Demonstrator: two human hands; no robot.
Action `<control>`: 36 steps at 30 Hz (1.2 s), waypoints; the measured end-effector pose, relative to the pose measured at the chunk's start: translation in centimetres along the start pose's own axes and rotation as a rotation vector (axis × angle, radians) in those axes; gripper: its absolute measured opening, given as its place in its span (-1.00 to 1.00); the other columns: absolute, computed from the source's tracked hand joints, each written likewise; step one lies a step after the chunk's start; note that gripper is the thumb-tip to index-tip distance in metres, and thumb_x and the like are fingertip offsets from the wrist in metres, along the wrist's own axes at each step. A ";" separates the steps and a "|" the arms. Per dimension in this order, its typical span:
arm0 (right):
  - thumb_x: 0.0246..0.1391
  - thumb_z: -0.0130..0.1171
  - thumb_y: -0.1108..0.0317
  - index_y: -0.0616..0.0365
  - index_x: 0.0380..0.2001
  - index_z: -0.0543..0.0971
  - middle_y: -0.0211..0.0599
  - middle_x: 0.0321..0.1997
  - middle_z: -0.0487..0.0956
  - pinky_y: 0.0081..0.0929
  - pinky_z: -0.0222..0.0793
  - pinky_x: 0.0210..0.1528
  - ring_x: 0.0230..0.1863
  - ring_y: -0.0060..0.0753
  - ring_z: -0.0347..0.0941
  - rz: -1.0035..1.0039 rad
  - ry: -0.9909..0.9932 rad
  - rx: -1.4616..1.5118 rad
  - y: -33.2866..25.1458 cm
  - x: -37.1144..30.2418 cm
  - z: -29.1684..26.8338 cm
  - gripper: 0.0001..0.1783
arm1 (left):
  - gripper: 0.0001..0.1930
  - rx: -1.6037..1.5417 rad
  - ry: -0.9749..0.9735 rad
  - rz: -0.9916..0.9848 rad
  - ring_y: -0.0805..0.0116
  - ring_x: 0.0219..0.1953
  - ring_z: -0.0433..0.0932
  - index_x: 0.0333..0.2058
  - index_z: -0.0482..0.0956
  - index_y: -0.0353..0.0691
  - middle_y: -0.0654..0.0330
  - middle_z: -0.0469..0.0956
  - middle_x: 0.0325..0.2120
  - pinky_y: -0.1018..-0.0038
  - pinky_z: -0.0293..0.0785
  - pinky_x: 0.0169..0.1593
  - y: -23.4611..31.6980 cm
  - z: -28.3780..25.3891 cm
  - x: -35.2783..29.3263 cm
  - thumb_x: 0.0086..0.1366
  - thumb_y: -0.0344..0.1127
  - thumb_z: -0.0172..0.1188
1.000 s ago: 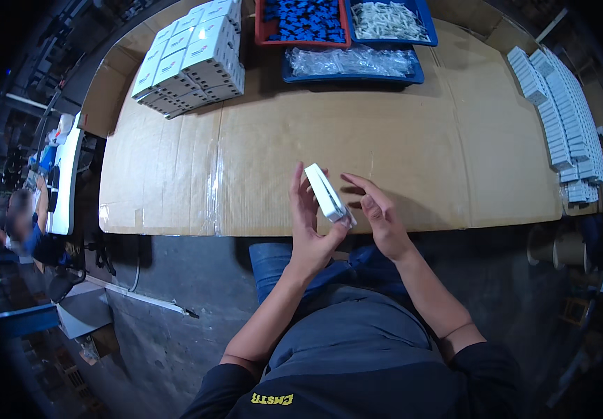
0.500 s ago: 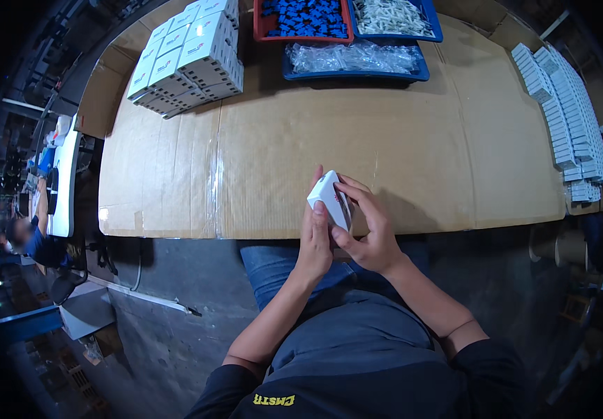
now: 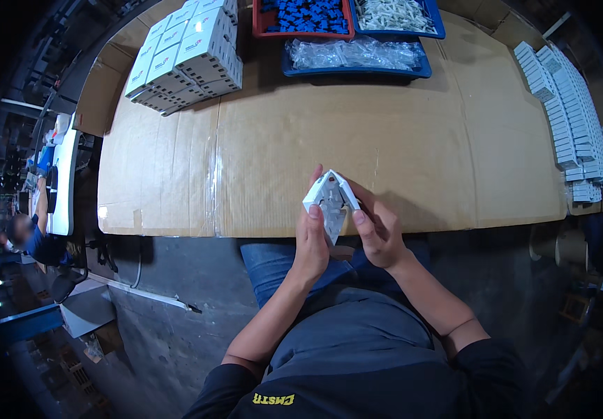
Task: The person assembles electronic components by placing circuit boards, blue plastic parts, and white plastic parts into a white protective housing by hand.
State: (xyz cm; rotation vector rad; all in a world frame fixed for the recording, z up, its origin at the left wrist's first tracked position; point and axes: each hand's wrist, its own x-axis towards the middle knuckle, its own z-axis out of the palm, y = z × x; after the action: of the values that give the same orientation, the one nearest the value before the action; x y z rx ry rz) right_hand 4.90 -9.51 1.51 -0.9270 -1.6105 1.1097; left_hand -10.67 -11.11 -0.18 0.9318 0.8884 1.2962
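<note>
Between my two hands, over the table's near edge, is a small white plastic case (image 3: 331,206), parted into two halves that meet at the far end. Its greyish inside faces up at me. My left hand (image 3: 310,244) grips the left half, thumb on its near face and fingers behind. On the right half, my right hand (image 3: 385,239) has its thumb at the edge and its fingers curled around the outer side. Those fingers are partly hidden behind the case.
A cardboard-covered table (image 3: 280,140) lies ahead. White boxes (image 3: 183,59) are stacked at far left. At the back stand a red tray (image 3: 301,35) of blue parts, a blue tray (image 3: 442,35) of white parts and another (image 3: 357,72) of clear bags. White pieces (image 3: 567,119) line the right.
The white case was closed in my hands and is now opened. My right hand has swung its half outward to the right, while my left hand has stayed nearly in place.
</note>
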 end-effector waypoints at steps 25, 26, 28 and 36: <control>0.19 0.22 0.49 0.15 -0.04 0.68 -0.23 0.05 0.64 -0.19 0.54 0.02 -0.04 -0.19 0.59 0.232 0.209 -0.807 3.2 0.0 -7.1 -0.73 | 0.04 1.101 0.006 0.146 0.00 0.40 0.28 0.45 0.23 -0.15 -0.08 0.30 0.30 0.11 0.26 0.45 2.5 -9.4 3.5 0.02 -0.12 0.61; 0.19 0.22 0.49 0.15 -0.04 0.68 -0.23 0.05 0.64 -0.19 0.54 0.02 -0.04 -0.19 0.59 0.233 0.210 -0.809 3.3 0.2 -7.2 -0.73 | 0.02 1.143 -0.012 0.162 -0.02 0.40 0.28 0.44 0.25 -0.15 -0.07 0.31 0.30 0.07 0.22 0.47 2.5 -9.4 3.7 0.03 -0.12 0.60; 0.17 0.24 0.45 0.08 0.02 0.70 -0.28 0.23 0.55 -0.12 0.42 0.21 0.15 -0.19 0.51 0.057 0.004 -0.775 3.8 1.4 -7.4 -0.67 | 0.00 1.183 -0.030 0.180 -0.04 0.40 0.28 0.43 0.26 -0.14 -0.06 0.32 0.31 0.03 0.18 0.49 2.3 -9.5 4.1 0.04 -0.12 0.59; 0.17 0.32 0.26 0.00 0.08 0.70 -0.23 0.27 0.48 -0.12 0.29 0.31 0.28 -0.12 0.37 0.034 0.061 -0.951 6.6 4.0 -7.3 -0.61 | -0.08 1.299 -0.109 0.275 -0.07 0.39 0.30 0.41 0.26 -0.19 -0.02 0.38 0.31 -0.06 -0.06 0.55 1.3 -8.7 8.2 0.10 -0.17 0.50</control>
State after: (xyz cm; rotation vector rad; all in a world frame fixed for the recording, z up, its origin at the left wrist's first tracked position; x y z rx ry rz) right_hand 11.33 -2.10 -2.55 -1.5602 -2.0927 0.2667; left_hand -18.61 -2.38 -2.40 2.1509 1.5744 0.7527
